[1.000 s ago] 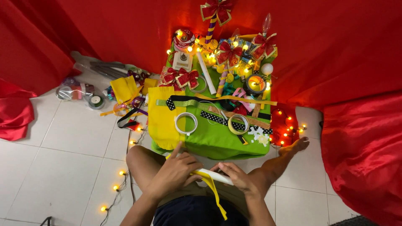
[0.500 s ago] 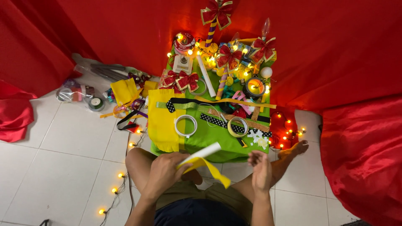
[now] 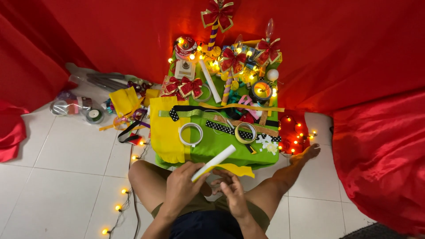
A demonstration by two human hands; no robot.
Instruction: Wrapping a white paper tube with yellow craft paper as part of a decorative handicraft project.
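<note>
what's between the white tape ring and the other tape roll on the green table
In the head view, a black ribbon with white dots crosses the green table between the white tape ring and the yellowish tape roll.

Matt white paper roll (image 3: 214, 162); glossy floor tiles (image 3: 62, 177) — red cloth drapes (image 3: 376, 150).

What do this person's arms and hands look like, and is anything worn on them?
Both arms are bare up to the bottom edge of the picture, with no sleeves in view. The left hand and the right hand wear no gloves, and no watch, bracelet or ring can be made out. The legs are bare too, below olive-green shorts, and a dark top shows at the bottom edge.
</note>
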